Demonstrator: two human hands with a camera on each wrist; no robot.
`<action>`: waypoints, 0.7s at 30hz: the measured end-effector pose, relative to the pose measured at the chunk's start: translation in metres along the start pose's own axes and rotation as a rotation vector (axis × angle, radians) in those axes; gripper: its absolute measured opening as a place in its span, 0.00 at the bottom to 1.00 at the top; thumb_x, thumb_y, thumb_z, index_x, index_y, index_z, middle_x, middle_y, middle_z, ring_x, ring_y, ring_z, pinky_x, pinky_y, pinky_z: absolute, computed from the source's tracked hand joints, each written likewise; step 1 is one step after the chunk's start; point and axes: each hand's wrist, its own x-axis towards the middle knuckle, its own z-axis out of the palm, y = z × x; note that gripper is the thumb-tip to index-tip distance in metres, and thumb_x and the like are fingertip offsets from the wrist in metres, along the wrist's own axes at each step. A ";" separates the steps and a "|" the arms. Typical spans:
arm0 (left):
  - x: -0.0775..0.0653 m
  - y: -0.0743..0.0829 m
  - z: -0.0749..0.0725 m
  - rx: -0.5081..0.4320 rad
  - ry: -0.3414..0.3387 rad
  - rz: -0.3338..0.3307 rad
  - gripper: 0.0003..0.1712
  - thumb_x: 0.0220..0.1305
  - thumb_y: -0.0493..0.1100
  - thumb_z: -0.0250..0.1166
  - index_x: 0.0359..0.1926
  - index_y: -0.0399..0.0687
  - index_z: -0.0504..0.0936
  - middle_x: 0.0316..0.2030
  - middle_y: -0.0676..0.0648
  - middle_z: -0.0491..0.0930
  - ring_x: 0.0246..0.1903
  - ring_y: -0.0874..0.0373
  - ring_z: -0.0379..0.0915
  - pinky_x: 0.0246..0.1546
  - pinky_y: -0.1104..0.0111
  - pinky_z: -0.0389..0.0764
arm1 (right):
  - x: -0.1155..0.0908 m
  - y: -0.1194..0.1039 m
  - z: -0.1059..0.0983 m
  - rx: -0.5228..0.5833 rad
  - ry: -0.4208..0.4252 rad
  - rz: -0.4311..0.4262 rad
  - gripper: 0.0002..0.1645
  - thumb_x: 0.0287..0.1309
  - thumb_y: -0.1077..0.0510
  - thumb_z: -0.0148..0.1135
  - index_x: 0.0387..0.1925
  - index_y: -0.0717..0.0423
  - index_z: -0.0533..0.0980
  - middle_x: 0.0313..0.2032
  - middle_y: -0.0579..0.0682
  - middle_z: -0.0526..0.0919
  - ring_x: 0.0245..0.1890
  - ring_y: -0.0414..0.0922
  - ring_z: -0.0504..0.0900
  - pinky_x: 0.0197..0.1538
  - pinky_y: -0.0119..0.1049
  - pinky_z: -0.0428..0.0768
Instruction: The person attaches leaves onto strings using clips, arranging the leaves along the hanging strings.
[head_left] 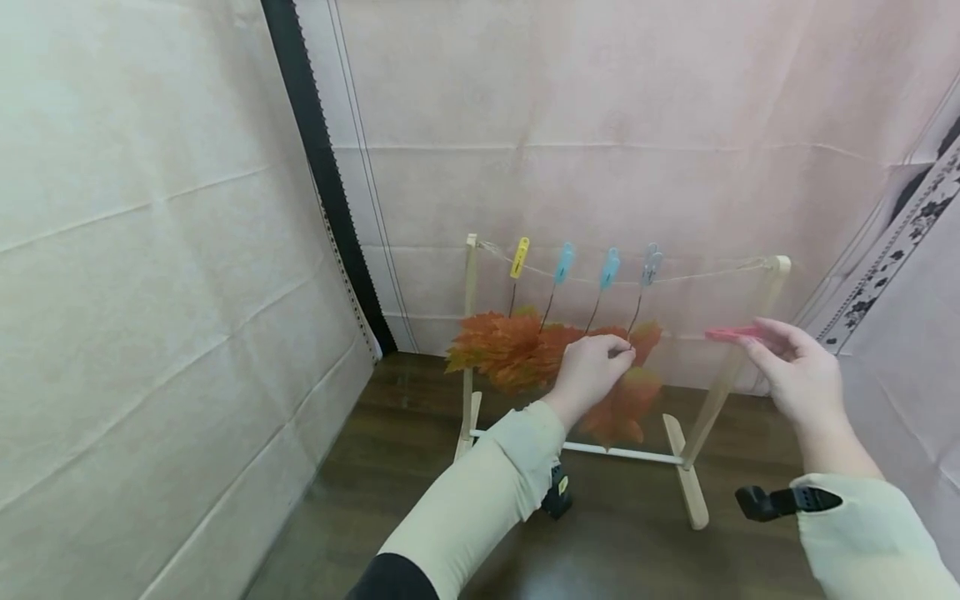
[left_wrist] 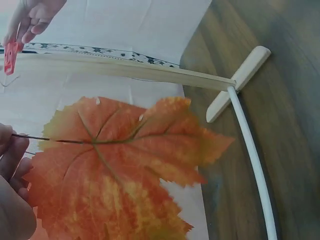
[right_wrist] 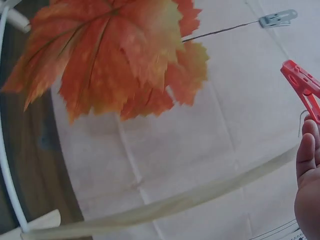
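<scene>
My left hand [head_left: 591, 373] pinches the thin dark stem of an orange artificial maple leaf [left_wrist: 120, 165], which hangs below the fingers in front of the line. To its right, my right hand [head_left: 808, 379] holds a red plastic clothespin [right_wrist: 301, 86] between thumb and fingers, near the right post. Several similar leaves [head_left: 498, 346] hang by their stems from a string [head_left: 697, 277]. A yellow clothespin [head_left: 519, 257], two blue clothespins [head_left: 564, 263] and a pale see-through clothespin [head_left: 652, 265] grip those stems. The left hand and its leaf partly cover the hanging leaves.
The string runs between a left wooden post [head_left: 471, 283] and a right wooden post [head_left: 723, 396]. A white rod [head_left: 622, 452] joins them low down, and wooden feet [head_left: 686, 475] stand on the dark wood-grain tabletop [head_left: 615, 542]. Pale cloth [head_left: 600, 92] hangs behind.
</scene>
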 end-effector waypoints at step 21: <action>0.031 0.039 0.012 0.073 0.036 -0.005 0.14 0.66 0.54 0.57 0.45 0.60 0.84 0.42 0.64 0.82 0.49 0.67 0.72 0.56 0.64 0.61 | 0.026 -0.048 -0.008 0.246 0.086 -0.029 0.29 0.61 0.45 0.59 0.63 0.44 0.69 0.34 0.30 0.83 0.60 0.30 0.65 0.63 0.32 0.57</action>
